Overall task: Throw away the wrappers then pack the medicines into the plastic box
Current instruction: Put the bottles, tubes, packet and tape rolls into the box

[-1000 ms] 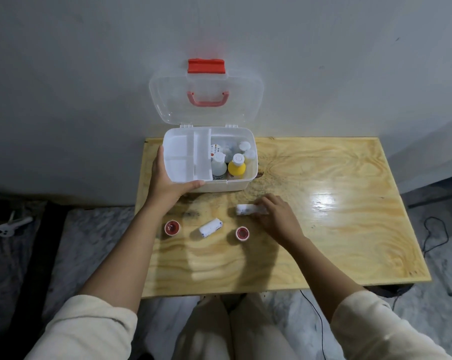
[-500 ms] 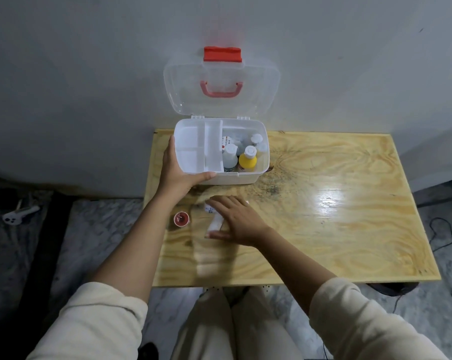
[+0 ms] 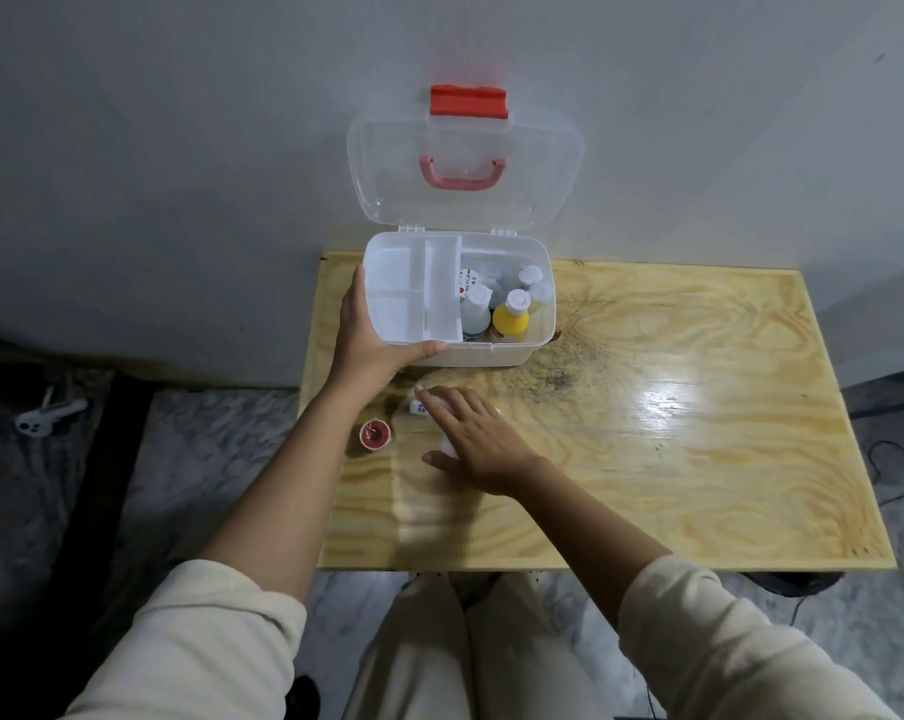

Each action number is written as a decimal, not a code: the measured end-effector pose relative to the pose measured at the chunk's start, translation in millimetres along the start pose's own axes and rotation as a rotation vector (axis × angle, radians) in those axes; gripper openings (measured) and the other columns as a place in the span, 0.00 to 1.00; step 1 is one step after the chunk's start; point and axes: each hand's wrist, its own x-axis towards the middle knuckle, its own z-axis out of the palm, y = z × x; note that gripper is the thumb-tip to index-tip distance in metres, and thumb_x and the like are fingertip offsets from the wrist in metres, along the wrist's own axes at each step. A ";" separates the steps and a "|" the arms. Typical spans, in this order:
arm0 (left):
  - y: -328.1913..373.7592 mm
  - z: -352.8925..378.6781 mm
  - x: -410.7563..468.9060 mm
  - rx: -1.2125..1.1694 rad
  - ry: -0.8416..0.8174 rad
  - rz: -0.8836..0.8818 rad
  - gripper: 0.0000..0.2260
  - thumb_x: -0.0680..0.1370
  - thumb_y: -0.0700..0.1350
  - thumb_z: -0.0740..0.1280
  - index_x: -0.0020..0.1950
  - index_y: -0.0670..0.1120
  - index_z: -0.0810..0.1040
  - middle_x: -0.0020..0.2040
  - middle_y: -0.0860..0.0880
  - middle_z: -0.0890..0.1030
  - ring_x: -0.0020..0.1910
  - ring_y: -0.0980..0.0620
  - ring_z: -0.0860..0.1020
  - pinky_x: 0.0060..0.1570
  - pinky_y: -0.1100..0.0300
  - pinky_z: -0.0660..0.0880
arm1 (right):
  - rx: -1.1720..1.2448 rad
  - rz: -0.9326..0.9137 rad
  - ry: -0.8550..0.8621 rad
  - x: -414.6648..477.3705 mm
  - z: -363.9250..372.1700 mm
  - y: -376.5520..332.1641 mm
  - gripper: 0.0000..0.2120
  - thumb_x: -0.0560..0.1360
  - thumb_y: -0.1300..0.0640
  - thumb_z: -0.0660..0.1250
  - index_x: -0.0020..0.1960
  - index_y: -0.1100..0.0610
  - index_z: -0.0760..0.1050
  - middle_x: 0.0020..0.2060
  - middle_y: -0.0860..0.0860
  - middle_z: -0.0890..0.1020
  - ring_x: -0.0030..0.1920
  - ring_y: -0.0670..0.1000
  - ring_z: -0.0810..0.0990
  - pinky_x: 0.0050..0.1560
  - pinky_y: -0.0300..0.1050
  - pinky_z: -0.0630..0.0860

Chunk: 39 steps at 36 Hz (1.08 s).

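Observation:
The white plastic box [image 3: 491, 357] stands open at the table's back left, its clear lid [image 3: 465, 148] leaning on the wall. Inside are a yellow bottle [image 3: 510, 320], a clear bottle [image 3: 475, 315] and other white-capped bottles; the tray compartments [image 3: 394, 309] on the left hold nothing. My left hand [image 3: 369, 337] grips the box's front left corner. My right hand [image 3: 473, 440] lies palm down over two white tubes on the table; only their ends show, one tube's [image 3: 417, 406] at my fingertips and the other's [image 3: 446, 445] by my thumb. A small red tin [image 3: 374, 434] sits left of that hand.
The wooden table [image 3: 673, 433] has bare surface to the right with a bright glare patch. A grey wall rises right behind the box. My knees are under the front edge. A white object [image 3: 44, 415] lies on the floor at left, cables at right.
My right hand has moved left, taking one white tube along, and now covers both tubes. The second red tin is now out of sight. My left hand has stayed on the box.

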 end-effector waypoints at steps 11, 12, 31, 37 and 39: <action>2.0 0.5 -2.1 -0.024 -0.015 -0.011 0.53 0.61 0.45 0.82 0.77 0.50 0.52 0.72 0.54 0.60 0.65 0.62 0.57 0.61 0.65 0.59 | -0.138 0.295 0.052 -8.7 9.8 -6.7 0.42 0.73 0.33 0.54 0.75 0.54 0.39 0.74 0.57 0.55 0.73 0.60 0.54 0.71 0.59 0.52; 1.5 0.6 -1.9 -0.028 -0.016 -0.013 0.53 0.61 0.45 0.82 0.77 0.50 0.52 0.71 0.55 0.59 0.65 0.63 0.57 0.61 0.65 0.59 | -0.133 0.326 0.055 -9.9 10.2 -8.0 0.42 0.73 0.33 0.54 0.75 0.55 0.39 0.74 0.58 0.55 0.73 0.60 0.54 0.71 0.58 0.53; 2.0 -1.3 -1.4 -0.002 -0.037 -0.012 0.55 0.60 0.48 0.82 0.78 0.50 0.50 0.75 0.52 0.58 0.67 0.60 0.58 0.63 0.63 0.60 | 0.029 0.276 0.141 -3.9 -4.3 -16.8 0.26 0.77 0.53 0.57 0.71 0.63 0.56 0.59 0.61 0.70 0.55 0.61 0.69 0.55 0.56 0.71; 1.7 -8.8 -2.2 -0.044 -0.120 -0.024 0.55 0.60 0.51 0.81 0.77 0.52 0.49 0.74 0.55 0.57 0.72 0.57 0.58 0.68 0.58 0.61 | 0.187 0.225 0.236 -31.5 -22.8 -16.2 0.26 0.77 0.51 0.56 0.71 0.62 0.56 0.59 0.60 0.70 0.53 0.57 0.70 0.55 0.53 0.72; 1.5 -13.3 -3.4 -0.067 -0.183 -0.048 0.56 0.63 0.50 0.80 0.78 0.52 0.44 0.76 0.54 0.55 0.73 0.56 0.57 0.68 0.59 0.60 | 0.243 0.235 0.304 -39.2 -30.2 -18.0 0.27 0.76 0.49 0.54 0.70 0.61 0.56 0.58 0.59 0.70 0.53 0.57 0.71 0.54 0.52 0.72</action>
